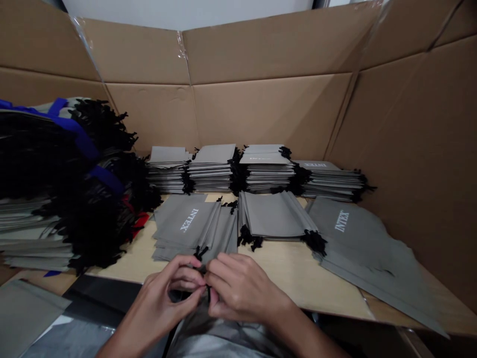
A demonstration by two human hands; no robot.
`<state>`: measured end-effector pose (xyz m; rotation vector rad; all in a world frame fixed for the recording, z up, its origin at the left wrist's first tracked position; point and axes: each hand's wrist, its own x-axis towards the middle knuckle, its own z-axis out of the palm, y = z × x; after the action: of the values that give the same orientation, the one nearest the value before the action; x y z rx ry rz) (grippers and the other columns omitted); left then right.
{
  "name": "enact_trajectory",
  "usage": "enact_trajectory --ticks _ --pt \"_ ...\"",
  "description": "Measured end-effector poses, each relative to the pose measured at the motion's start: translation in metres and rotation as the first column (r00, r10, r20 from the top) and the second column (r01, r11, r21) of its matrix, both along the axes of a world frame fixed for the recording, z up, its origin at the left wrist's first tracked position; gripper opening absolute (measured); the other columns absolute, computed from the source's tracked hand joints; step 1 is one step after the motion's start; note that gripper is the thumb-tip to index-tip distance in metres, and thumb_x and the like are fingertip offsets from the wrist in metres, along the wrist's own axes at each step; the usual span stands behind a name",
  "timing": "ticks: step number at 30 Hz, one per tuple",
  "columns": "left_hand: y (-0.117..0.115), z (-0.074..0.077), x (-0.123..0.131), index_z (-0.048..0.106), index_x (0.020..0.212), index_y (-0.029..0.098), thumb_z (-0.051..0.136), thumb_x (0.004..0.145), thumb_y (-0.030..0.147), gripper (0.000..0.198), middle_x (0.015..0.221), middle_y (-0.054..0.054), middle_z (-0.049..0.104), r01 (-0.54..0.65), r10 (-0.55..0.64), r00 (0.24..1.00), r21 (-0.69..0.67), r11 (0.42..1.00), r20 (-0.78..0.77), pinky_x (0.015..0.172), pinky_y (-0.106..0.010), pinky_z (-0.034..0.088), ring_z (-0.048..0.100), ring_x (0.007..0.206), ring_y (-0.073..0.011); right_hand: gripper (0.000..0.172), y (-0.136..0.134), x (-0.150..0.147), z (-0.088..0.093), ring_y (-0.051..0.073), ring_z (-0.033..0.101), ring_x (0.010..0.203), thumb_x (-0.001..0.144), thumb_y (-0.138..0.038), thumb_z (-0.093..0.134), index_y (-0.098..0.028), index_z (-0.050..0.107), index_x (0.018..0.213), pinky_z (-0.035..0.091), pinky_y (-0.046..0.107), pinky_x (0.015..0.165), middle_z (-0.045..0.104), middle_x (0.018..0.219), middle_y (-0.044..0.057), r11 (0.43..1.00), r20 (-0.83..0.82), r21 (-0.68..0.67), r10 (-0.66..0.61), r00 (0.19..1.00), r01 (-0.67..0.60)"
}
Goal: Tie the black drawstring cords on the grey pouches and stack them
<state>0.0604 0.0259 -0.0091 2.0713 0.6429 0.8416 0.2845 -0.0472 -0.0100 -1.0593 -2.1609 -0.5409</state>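
Observation:
My left hand (164, 293) and my right hand (238, 288) meet at the near edge of the table, fingers pinched together on a black drawstring (203, 271) of a grey pouch (208, 333) that lies below them. Just beyond my fingers sits a fanned pile of grey INTEX pouches (186, 226) with black cord ends. A second fanned pile (276, 216) lies to its right.
Several neat stacks of grey pouches (261, 171) line the back. A tall heap of pouches with black cords and blue straps (55, 184) fills the left. Loose grey pouches (357, 243) lie at the right. Cardboard walls (268, 104) enclose the wooden tabletop (298, 278).

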Motion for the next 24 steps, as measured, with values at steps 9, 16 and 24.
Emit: enact_trajectory --ticks 9,16,24 --pt "-0.003 0.020 0.007 0.066 0.098 0.026 0.073 0.097 0.017 0.011 0.086 0.005 0.074 0.051 -0.042 0.994 0.091 0.995 -0.101 0.077 -0.020 0.067 0.080 0.076 -0.0148 0.014 0.000 0.000 -0.006 0.022 0.056 0.082 0.102 -0.026 0.059 -0.021 0.065 0.091 0.041 0.035 0.063 0.060 0.079 0.002 0.998 0.028 -0.062 0.013 1.000 -0.012" --pt "-0.002 0.024 0.006 0.045 0.082 0.027 0.067 0.092 0.013 0.028 0.079 0.005 0.070 0.092 -0.067 0.981 0.129 0.987 -0.184 0.070 -0.018 0.054 0.067 0.072 -0.0121 0.018 0.001 -0.001 -0.012 0.022 0.055 0.082 0.104 -0.035 0.062 -0.021 0.065 0.093 0.042 0.034 0.066 0.060 0.081 0.002 0.997 -0.026 -0.056 0.047 0.999 -0.048" --pt "0.001 0.006 0.006 0.037 0.079 0.028 0.070 0.087 0.016 0.036 0.080 0.002 0.066 0.073 -0.079 0.991 -0.059 0.996 -0.110 0.069 -0.021 0.051 0.064 0.075 -0.0153 0.013 0.001 -0.001 -0.011 0.020 0.057 0.075 0.096 -0.033 0.066 -0.022 0.061 0.090 0.040 0.032 0.062 0.061 0.080 0.001 0.990 -0.059 -0.130 0.039 0.998 -0.046"
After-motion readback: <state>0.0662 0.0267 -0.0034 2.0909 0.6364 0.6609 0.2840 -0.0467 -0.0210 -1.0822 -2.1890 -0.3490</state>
